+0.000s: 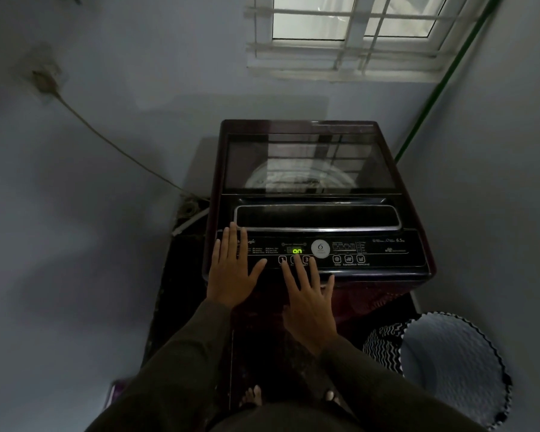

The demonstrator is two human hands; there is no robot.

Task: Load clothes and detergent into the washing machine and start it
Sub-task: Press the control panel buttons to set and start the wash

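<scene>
The dark top-loading washing machine (317, 199) stands in a dim corner, its glass lid (309, 157) down; reflections make the drum's contents hard to make out. To its right a wavy-rimmed laundry basket (449, 363) is cut off by the frame edge. The left hand (231, 272) lies flat, fingers straight, on the left of the control panel (384, 254), covering part of the lettering. The right hand (309, 307), fingers spread and holding nothing, reaches the numbered buttons, hiding the middle one; whether it presses is unclear. The display (297, 251) glows green "on".
</scene>
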